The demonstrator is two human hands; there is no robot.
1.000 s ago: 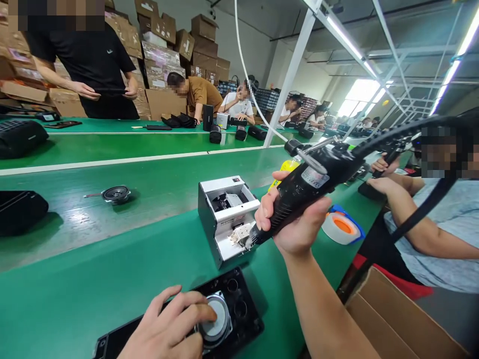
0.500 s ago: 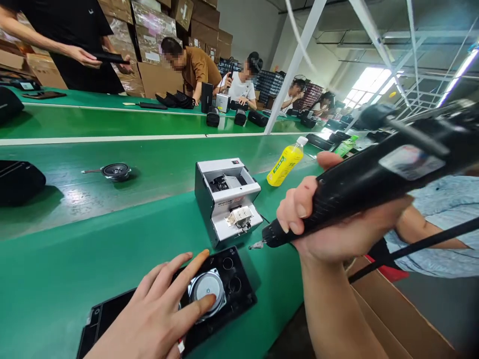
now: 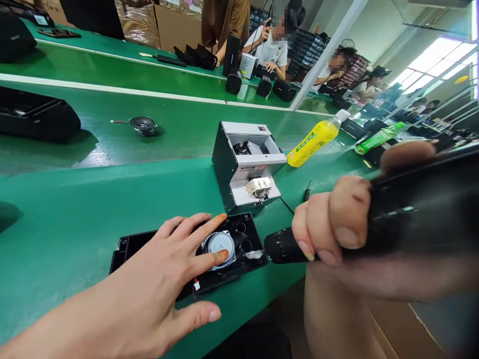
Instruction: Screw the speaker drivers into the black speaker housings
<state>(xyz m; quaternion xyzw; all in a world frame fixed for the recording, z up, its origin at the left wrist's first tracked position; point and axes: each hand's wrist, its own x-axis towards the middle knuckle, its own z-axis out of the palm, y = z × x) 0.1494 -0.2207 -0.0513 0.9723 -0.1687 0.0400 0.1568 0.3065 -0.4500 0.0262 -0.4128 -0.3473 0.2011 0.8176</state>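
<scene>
My left hand [image 3: 164, 269] lies spread over a black plastic speaker panel [image 3: 258, 242], its fingers stretched out. One fingertip rests on the round silver back of the speaker driver [image 3: 218, 243] set in the panel. A red and black wire with a white connector [image 3: 196, 285] shows beside that hand. Wrapped around a black electric screwdriver [image 3: 284, 245] is my right hand [image 3: 333, 224]. The tool's tip [image 3: 254, 255], which looks coated in something clear, is over the panel's right end; whether it touches is hard to tell.
Behind the panel stands a grey screw feeder [image 3: 245, 164]. A yellow drink bottle [image 3: 314, 138] leans in view beside it, with a small screwdriver [image 3: 307, 193] nearby. A loose speaker driver [image 3: 144, 125] and a black speaker housing [image 3: 37, 117] sit on the green belt. Co-workers sit opposite.
The screwdriver has come down from above the panel's corner to over its right end. My left thumb now shows, stretched sideways. The view has shifted, so the bench appears higher and further right.
</scene>
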